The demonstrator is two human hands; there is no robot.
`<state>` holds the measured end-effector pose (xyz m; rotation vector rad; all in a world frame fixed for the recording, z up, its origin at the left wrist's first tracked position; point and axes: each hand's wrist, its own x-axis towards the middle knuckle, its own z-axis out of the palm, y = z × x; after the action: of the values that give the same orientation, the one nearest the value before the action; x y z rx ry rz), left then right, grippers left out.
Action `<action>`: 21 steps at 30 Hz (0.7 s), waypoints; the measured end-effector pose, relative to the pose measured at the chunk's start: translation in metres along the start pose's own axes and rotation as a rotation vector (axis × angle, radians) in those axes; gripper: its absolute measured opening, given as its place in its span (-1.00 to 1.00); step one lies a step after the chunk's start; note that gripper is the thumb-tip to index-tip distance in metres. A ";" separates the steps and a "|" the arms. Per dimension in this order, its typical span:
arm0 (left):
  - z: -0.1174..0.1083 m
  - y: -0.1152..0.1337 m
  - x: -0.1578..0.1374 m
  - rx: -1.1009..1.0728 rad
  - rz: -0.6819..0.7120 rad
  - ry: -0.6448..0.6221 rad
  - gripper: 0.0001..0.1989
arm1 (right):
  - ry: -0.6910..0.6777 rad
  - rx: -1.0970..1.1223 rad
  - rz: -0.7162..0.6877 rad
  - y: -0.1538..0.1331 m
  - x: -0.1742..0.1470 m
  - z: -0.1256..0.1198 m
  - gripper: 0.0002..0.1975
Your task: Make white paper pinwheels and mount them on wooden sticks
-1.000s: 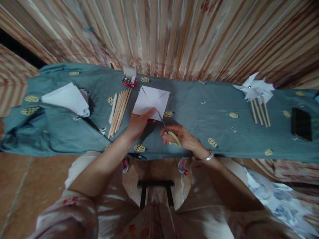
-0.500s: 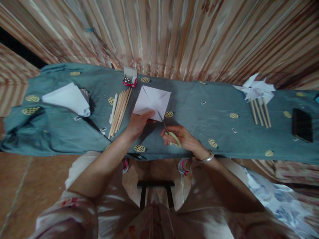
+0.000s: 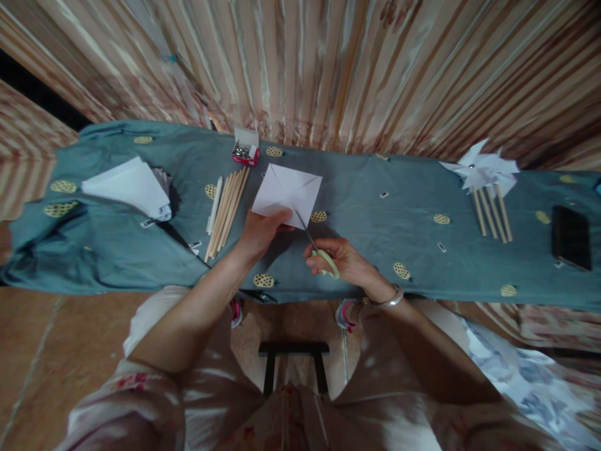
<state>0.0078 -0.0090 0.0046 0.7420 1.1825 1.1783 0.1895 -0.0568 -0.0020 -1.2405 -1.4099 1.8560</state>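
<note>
A square white sheet of paper (image 3: 287, 188) with diagonal lines is pinched along its near edge by my left hand (image 3: 265, 233), thumb on top. My right hand (image 3: 335, 258) is closed round the pale green handles of a pair of scissors (image 3: 323, 258). The scissor blades lie at the paper's near right corner, pointing toward its middle. Left of the paper lie several wooden sticks (image 3: 228, 213) and a white pen-like stick (image 3: 215, 203). Behind them a small red and white box (image 3: 245, 150) stands open with shiny metal pins in it.
A stack of white paper (image 3: 129, 188) lies on the left of the green tablecloth (image 3: 357, 188). On the right are white paper pinwheels (image 3: 488, 168) on wooden sticks and a black phone (image 3: 570, 238). A striped curtain (image 3: 300, 75) hangs behind the table.
The scissors and both hands stay almost in place at the paper's near right corner. The whole view shifts very slightly. Nothing has been let go or taken up.
</note>
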 end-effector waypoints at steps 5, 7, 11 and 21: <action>0.000 0.000 0.001 -0.002 0.010 -0.008 -0.79 | 0.016 0.002 0.006 0.002 0.000 0.000 -0.51; 0.000 -0.001 0.000 -0.001 0.020 -0.025 -0.77 | 0.018 0.004 -0.001 0.003 0.000 0.000 -0.50; 0.001 -0.003 -0.002 0.023 0.044 -0.032 -0.75 | 0.028 0.012 -0.017 0.005 0.001 0.000 -0.51; 0.002 -0.001 -0.003 0.035 0.027 -0.022 -0.74 | 0.033 0.010 0.010 0.004 0.002 0.000 -0.50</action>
<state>0.0104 -0.0123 0.0054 0.7974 1.1808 1.1711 0.1890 -0.0570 -0.0065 -1.2696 -1.3777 1.8381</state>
